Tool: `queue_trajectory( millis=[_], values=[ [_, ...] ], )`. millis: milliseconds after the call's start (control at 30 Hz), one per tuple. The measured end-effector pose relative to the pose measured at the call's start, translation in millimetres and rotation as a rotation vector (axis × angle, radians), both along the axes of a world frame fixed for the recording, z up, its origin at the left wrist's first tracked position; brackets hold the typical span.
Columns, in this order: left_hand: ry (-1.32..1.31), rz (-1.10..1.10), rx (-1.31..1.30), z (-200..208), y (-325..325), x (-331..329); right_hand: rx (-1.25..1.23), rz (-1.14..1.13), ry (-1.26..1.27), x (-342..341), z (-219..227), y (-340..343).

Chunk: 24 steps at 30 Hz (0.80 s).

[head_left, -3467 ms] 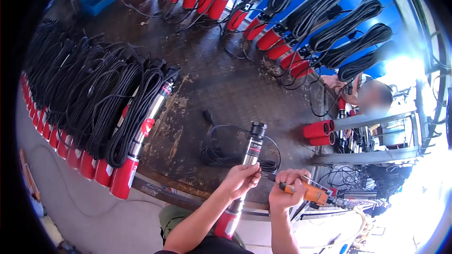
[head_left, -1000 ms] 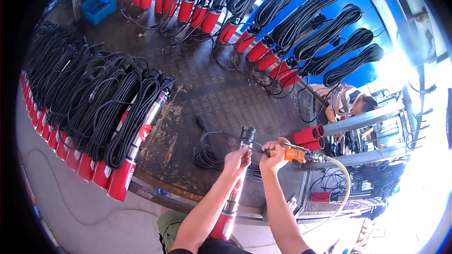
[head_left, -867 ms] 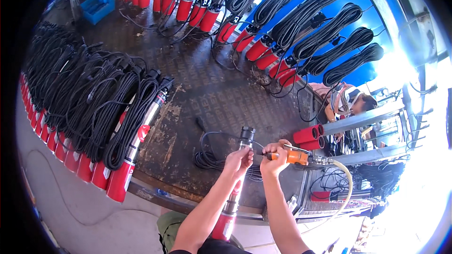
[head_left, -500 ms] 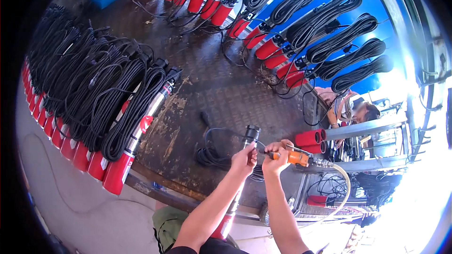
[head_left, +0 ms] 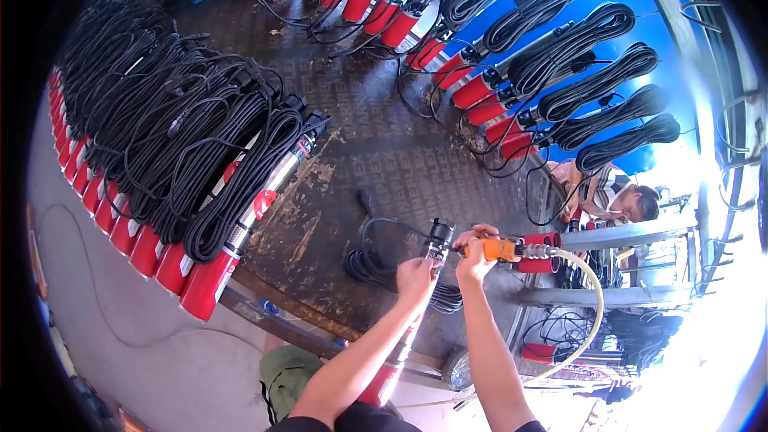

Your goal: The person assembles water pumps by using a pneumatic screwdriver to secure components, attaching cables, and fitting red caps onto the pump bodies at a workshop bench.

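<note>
While the dark workbench (head_left: pixel 352 144) spans the frame's middle, red-ended cylinders (head_left: pixel 146 252) crowd its left side, ranked tightly perhaps to save room. At lower centre slants one silver-and-red cylinder (head_left: pixel 439 244), red end lowest. From the right, a pale hose (head_left: pixel 596 296) curves up to an orange tool (head_left: pixel 501 250), which the right hand (head_left: pixel 474 260) grips; the left hand (head_left: pixel 417 278) curls around the cylinder's upper part, seemingly to steady it.
</note>
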<state>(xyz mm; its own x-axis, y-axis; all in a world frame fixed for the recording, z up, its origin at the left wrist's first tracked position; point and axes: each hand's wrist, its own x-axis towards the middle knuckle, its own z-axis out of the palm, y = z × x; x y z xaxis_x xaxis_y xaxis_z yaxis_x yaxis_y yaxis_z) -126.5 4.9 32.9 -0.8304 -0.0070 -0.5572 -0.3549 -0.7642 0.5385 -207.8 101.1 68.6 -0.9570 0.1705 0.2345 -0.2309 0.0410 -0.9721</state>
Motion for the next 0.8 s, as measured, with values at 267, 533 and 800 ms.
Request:
queue_trajectory(
  millis=[267,533,800],
  values=[
    [0.223,-0.513,-1.346,-6,1,153,0.185,0.082,-0.069,0,0,4],
    [0.166,-0.547,-1.399,-3,12,151,0.029,0.041,0.011,7,0,0],
    [0.148,-0.539,-1.438,7,15,152,0.066,0.006,0.055,-6,-18,7]
  ],
)
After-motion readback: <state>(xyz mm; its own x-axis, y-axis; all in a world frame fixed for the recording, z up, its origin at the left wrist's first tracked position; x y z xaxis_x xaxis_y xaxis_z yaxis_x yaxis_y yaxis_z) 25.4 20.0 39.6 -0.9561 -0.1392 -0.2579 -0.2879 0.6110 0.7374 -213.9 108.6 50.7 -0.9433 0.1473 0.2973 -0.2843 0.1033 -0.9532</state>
